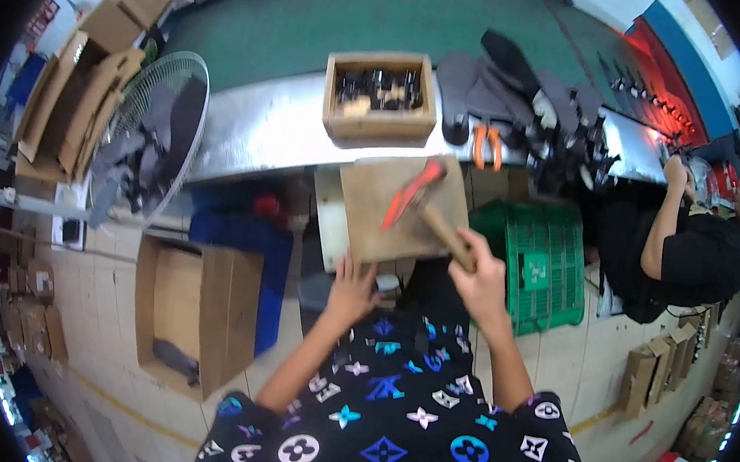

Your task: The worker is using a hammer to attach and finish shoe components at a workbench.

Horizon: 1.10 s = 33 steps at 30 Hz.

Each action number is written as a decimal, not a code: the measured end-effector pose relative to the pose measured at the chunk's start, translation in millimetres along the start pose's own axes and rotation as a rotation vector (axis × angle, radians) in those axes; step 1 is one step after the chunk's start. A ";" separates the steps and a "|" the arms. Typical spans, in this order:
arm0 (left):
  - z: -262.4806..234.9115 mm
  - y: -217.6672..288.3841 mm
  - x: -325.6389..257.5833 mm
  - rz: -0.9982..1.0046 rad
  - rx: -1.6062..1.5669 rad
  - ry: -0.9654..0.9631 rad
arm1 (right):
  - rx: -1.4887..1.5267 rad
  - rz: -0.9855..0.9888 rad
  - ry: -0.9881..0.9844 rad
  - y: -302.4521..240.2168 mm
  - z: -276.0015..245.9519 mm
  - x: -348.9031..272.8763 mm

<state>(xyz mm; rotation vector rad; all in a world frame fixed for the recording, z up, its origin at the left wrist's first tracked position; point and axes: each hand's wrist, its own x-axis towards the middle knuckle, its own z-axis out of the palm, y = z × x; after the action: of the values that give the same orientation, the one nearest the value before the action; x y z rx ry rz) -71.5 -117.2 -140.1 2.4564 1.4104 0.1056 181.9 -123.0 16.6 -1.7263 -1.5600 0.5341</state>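
Observation:
My right hand [479, 279] is closed round the wooden handle of a hammer [444, 228]. Its red head lies over a brown board [368, 200], slanting toward the far right; whether it touches the board I cannot tell. My left hand [352, 295] rests at the near edge of the board and the pale slab [333, 219] under it, fingers spread and pointing away from me. Just right of those fingers is a small whitish piece [388, 283], partly hidden. Beyond the board, a wooden box [378, 130] of black metal parts stands on the bench's metal edge.
Orange-handled pliers [486, 146] lie beside grey and black sole-shaped pieces [477, 87]. A green crate [550, 267] stands right of my legs. At left are a cardboard box [229, 315] and a white mesh basket [198, 122]. A co-worker [690, 247] sits far right.

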 end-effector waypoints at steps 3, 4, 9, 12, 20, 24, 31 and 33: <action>-11.2 -7.7 -2.9 0.039 0.080 0.036 | 0.131 0.142 0.131 -2.1 -16.2 1.0; -19.5 -10.9 -4.7 0.038 0.093 0.023 | 0.133 0.135 0.161 6.7 -21.5 -3.2; -29.2 -61.9 -22.5 0.253 0.177 0.099 | 0.406 -0.086 0.253 27.2 -43.0 -45.1; -46.6 -67.3 -52.8 0.086 0.049 -0.023 | 0.446 0.074 0.242 9.1 -55.8 -58.2; -108.6 -74.0 -67.6 0.220 0.064 -0.273 | 0.601 0.065 0.234 33.6 -36.7 -89.4; -85.5 -60.6 -56.4 0.189 -0.064 -0.078 | 0.715 0.045 0.192 38.8 -35.1 -76.7; -11.3 -72.5 -25.1 0.034 -0.028 -0.021 | 0.931 0.037 0.211 30.5 -23.6 -52.1; -11.0 -76.5 -25.2 0.051 0.034 -0.022 | 1.020 0.059 0.234 33.3 -25.0 -53.8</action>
<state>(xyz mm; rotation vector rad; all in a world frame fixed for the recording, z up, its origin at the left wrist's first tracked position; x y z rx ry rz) -150.3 -100.3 -150.3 2.5135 1.3518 0.0667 212.8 -181.0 -1.3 -0.9841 -0.8100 0.9133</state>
